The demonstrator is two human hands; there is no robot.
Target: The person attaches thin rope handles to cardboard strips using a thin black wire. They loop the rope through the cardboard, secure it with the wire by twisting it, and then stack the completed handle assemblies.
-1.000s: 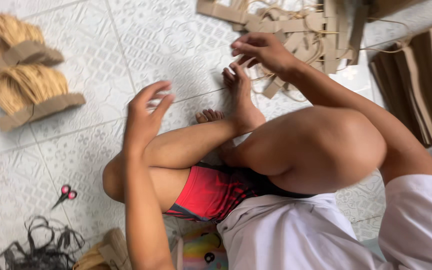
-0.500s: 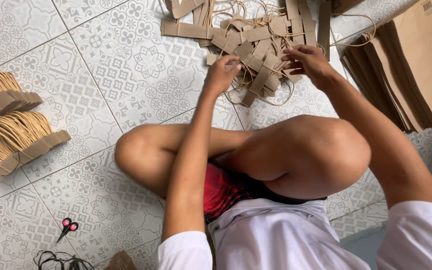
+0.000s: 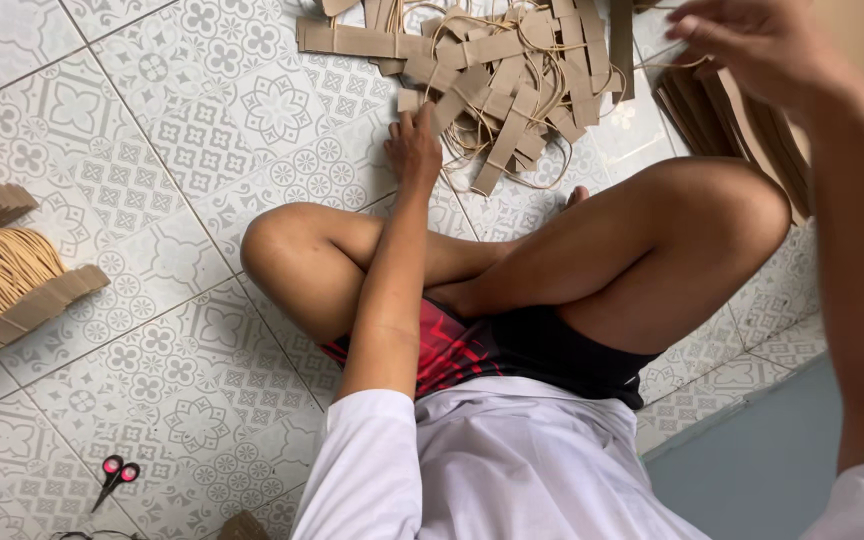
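A person sat cross-legged on a patterned tile floor (image 3: 152,120), facing a tangled pile of brown paper strips and tan cord loops (image 3: 497,70) that ran off the top edge of the head view. The left hand (image 3: 413,150) lay at the pile's near edge, fingers pressed together on the end of 1 flat strip; whether it pinched the strip could not be told. The right hand (image 3: 752,45) hung raised above the pile's right side, fingers loosely curled and apart, blurred, and touched nothing that could be made out. Beside it, a stack of flat brown paper sheets (image 3: 742,125) fanned toward the right knee. Bare tile lay open between the pile and the left edge, where 2 bundles of tan cord handles on card strips (image 3: 7,285) sat well apart from both hands. Small pink-handled scissors (image 3: 112,478) rested near the bottom edge, also well apart. The tiles looked glossy; the strips were matte, stiff and straight-cut.
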